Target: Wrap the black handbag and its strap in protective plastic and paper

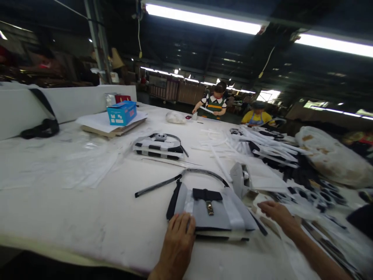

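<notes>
A grey and black handbag (204, 210) with a gold clasp lies on the white table in front of me. Clear or whitish strips run down both sides of its front, and its black strap arches out behind. My left hand (180, 229) rests flat on the bag's front left corner, fingers stretched out. To the right of the bag, my right hand (276, 214) has its fingers pinched together at a whitish scrap (258, 203); whether they grip it is unclear. A grey tape dispenser (240, 179) stands just beyond that hand.
Another wrapped bag (159, 147) lies farther back. At left a blue box (121, 112) sits on stacked boards, near clear plastic sheets (87, 167). White and black strips (268, 144) and a large plastic sack (335, 155) crowd the right. Two people work across the table.
</notes>
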`<state>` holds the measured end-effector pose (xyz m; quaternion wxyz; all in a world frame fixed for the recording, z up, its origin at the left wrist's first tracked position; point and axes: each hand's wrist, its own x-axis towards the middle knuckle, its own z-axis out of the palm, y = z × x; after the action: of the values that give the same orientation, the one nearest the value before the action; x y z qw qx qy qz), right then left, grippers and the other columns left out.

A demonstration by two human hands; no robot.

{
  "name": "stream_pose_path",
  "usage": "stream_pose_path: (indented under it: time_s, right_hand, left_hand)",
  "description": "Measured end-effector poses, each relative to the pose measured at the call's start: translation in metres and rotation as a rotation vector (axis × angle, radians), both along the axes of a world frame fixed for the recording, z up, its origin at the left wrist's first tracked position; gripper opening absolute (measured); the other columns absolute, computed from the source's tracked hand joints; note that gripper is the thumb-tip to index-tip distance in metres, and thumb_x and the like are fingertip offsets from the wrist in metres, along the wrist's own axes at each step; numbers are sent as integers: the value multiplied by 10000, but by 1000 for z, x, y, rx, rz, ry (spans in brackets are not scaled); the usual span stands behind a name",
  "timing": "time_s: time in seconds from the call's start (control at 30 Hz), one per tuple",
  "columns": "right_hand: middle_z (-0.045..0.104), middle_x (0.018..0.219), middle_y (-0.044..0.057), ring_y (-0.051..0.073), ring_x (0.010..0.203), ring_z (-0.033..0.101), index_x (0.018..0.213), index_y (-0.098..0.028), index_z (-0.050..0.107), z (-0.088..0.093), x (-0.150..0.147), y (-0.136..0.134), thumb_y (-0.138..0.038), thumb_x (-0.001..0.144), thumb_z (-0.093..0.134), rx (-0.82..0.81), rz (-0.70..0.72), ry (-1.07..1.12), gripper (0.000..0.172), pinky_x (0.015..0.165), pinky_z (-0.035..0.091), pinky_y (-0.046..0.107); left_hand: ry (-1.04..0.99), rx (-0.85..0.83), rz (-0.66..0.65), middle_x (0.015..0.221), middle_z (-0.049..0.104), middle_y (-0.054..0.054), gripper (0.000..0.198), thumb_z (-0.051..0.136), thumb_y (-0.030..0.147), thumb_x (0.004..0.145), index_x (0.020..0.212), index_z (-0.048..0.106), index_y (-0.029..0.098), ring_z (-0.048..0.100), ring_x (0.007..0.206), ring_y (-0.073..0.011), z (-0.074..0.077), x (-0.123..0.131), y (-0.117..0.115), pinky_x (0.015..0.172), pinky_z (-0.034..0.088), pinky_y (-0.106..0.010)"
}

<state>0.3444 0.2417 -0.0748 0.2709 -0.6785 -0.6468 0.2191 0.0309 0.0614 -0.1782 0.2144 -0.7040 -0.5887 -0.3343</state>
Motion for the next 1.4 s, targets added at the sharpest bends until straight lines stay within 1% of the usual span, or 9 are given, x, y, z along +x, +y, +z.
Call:
stream_pose_path:
  time_s: [0.1,0.23,0.33,0.47,0.67,0.83,1.07,1.3,1.4]
  right_hand:
    - [680,655,47,192,622,588,680,-199,704,32,-55,-3,-437,715,627,-68,360,87,253,617,461,298]
    - [692,703,4,147,659,585,768,-169,732,59,-159,-11,-339,727,656,-212,965,-81,191,617,429,233]
    - [694,680,-32,115,629,588,770,-194,745,56,-220,-15,-270,710,681,-203,1248,-379,116,604,392,208]
    - [725,699,-14,140,671,618,744,-210,755,37,-264,-11,-258,691,717,-59,1407,-902,81,793,392,288]
    - [739,691,40,182,671,633,717,-198,769,14,-286,2,-344,693,767,6,1504,-1112,147,870,341,384]
    - [745,830,138,279,852,662,806,-130,752,6,-289,10,-454,710,763,298,1517,-1184,339,907,331,419]
    - [726,1047,118,312,1016,633,909,-181,713,18,-279,27,-408,599,846,78,1120,-1028,407,916,383,411]
    - [739,954,92,322,964,657,883,-206,717,2,-266,26,-432,507,892,26,1011,-815,472,899,426,418]
    - [705,1125,106,334,1109,605,1034,-213,701,1,-256,28,-433,594,858,88,927,-654,516,998,385,466]
  left_hand:
    - [-10,-3,4,1110,694,-104,418,417,27,832,1193,590,146,635,1057,-252,-7,1,1,946,519,-428]
    - [14,-24,11,1167,674,-113,399,447,43,852,1217,585,129,611,1104,-259,-14,1,1,981,494,-437]
    - [14,-32,21,1186,667,-104,384,445,57,878,1226,588,136,596,1125,-259,-15,1,1,1004,470,-433]
    - [-43,18,32,1122,687,-93,350,401,56,899,1157,625,133,607,1083,-245,-12,4,2,1005,452,-415]
    - [-71,22,39,1119,689,-94,371,355,59,917,1154,630,136,603,1083,-240,-10,4,2,1016,428,-407]
    - [-68,-5,41,1127,686,-98,376,364,54,908,1170,622,133,598,1088,-245,-12,4,2,1011,429,-413]
    - [-29,-12,37,1139,684,-101,373,390,54,900,1188,615,130,600,1086,-245,-9,3,0,1005,437,-414]
    - [22,-59,28,1179,668,-108,386,436,69,885,1235,587,138,594,1117,-260,-17,0,1,998,463,-431]
    - [50,-107,13,1211,655,-114,413,474,75,873,1273,556,137,587,1146,-264,-21,-1,1,1002,474,-438]
